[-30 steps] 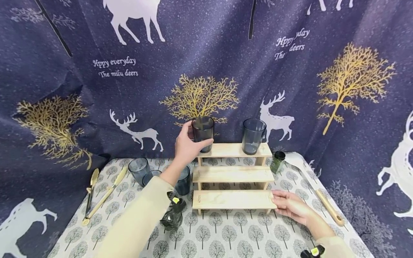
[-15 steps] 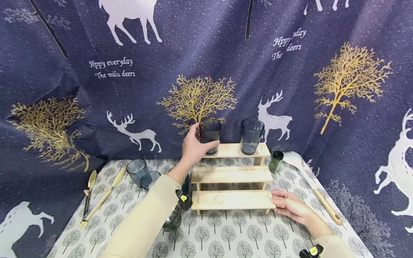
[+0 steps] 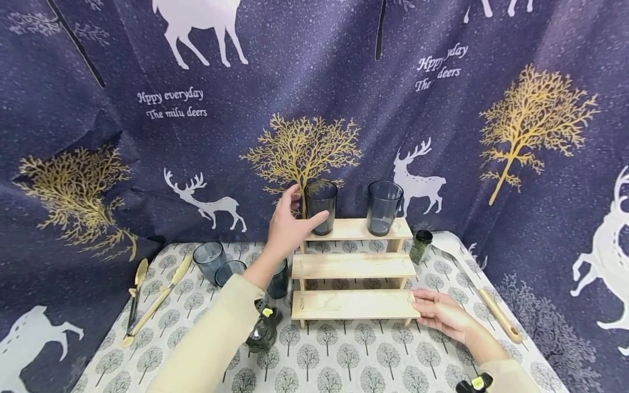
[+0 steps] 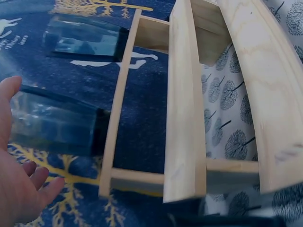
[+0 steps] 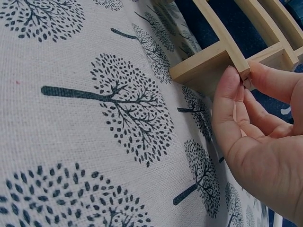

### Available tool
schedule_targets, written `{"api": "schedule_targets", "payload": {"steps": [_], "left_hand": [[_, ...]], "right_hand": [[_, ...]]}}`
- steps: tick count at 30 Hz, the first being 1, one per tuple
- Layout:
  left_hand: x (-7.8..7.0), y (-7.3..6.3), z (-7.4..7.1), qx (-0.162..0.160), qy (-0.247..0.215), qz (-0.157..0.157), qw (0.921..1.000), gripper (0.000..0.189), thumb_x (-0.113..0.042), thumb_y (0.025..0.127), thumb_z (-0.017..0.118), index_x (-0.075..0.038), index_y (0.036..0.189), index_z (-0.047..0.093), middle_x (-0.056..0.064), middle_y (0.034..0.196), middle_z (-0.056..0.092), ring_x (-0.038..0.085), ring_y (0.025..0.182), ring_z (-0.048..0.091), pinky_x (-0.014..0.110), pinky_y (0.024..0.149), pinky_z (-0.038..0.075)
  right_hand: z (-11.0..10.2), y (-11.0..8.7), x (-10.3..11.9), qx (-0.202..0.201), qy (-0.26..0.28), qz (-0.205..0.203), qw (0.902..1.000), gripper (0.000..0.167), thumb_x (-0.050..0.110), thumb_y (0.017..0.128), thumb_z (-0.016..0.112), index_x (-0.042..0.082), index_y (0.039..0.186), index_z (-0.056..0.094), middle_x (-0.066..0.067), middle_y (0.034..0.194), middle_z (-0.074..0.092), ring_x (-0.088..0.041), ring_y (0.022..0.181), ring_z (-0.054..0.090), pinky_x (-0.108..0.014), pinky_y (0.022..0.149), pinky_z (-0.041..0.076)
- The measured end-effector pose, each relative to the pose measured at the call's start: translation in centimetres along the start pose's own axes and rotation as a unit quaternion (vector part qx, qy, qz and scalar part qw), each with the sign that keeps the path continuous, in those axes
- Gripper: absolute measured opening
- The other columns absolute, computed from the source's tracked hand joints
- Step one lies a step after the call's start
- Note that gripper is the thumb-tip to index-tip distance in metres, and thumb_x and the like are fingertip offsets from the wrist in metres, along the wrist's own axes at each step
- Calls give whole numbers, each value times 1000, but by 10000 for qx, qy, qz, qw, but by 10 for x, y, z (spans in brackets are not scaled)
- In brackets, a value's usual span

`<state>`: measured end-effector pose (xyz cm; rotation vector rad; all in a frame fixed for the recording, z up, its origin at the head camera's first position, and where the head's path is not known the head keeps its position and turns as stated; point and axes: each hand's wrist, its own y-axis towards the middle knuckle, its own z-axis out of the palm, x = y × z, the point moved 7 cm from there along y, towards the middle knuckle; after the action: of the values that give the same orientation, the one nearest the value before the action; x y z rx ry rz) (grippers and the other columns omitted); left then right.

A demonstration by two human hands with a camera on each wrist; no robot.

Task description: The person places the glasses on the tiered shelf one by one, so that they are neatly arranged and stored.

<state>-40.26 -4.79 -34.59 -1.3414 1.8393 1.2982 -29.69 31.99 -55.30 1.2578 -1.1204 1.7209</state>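
Left hand (image 3: pixel 287 232), grip spread apart, is hovering just at 9 o'clock of the upright smoky tumbler (image 3: pixel 320 207) standing on the stepped wooden rack's (image 3: pixel 354 266) top tier, right hand (image 3: pixel 442 314) steadying its bottom step.

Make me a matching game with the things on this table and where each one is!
Things:
1. right-hand dark cup
2. small green jar
3. tongs
4. right hand

Places:
A. at the left edge of the cloth
B. on the top step of the wooden rack
C. at the bottom step's right end
D. on the cloth, right of the rack

Pairs: 1-B, 2-D, 3-A, 4-C
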Motion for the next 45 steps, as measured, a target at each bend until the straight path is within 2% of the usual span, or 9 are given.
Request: {"api": "schedule_targets", "payload": {"steps": [5,11,15,19,23,29,34,40,45], "left_hand": [[-4,-23,-22,-70,98,449,9989,89,-60,86,79,-33,160,35,1,148,49,22,133,49,47,103,48],[0,-64,-46,-231,165,746,9968,83,-47,88,83,-27,157,41,1,146,52,23,130,52,49,104,48],[16,-97,-57,-311,406,700,9962,80,-44,86,86,-24,154,46,-1,143,55,22,127,54,49,101,49],[37,-126,-69,-491,927,584,9928,78,-44,85,86,-24,151,49,-2,142,57,22,126,55,51,98,49],[65,-144,-86,-844,1352,418,9863,77,-41,83,88,-23,149,53,1,144,56,26,127,52,58,97,46],[110,-150,-107,-1220,1791,232,9760,78,-35,81,91,-14,147,55,11,148,52,36,132,47,62,99,43],[142,-150,-116,-1305,1667,-255,9770,90,-32,80,92,-6,153,44,18,144,50,40,130,48,62,99,41],[173,-147,-115,-887,1022,-1105,9846,106,-36,83,90,-7,162,26,23,146,47,41,132,48,59,103,45],[188,-145,-108,-471,653,-1249,9889,104,-28,84,90,-7,162,23,25,147,43,44,132,51,56,100,52]], "right_hand": [[-2,-1,0,-111,-12,54,9999,65,7,105,57,-20,152,21,-3,116,70,-13,98,69,-27,83,58],[-2,-3,0,-103,-25,87,9999,69,8,105,57,-22,153,16,-1,118,69,-13,99,69,-26,84,58],[-4,-4,-1,-95,2,80,9999,67,7,106,56,-22,152,17,-1,118,69,-13,98,69,-26,84,57],[-4,-4,-3,-103,38,75,9999,63,6,106,55,-20,152,22,-2,117,69,-13,97,69,-26,84,58],[-3,-5,-2,-43,67,29,10000,62,7,106,55,-20,152,24,-3,116,69,-13,98,68,-26,84,57],[-2,-5,-1,22,120,9,9999,54,6,106,54,-16,151,32,-3,115,69,-13,97,68,-26,83,57],[-3,-3,-3,63,144,37,9999,46,6,107,54,-9,148,43,-3,114,70,-12,96,68,-25,83,57],[-1,-2,-3,88,146,4,9999,51,7,106,55,-13,149,38,-4,115,70,-12,97,68,-24,83,57],[-1,0,-2,19,51,80,10000,59,8,106,56,-18,151,29,-4,116,69,-12,98,68,-25,83,57]]}}
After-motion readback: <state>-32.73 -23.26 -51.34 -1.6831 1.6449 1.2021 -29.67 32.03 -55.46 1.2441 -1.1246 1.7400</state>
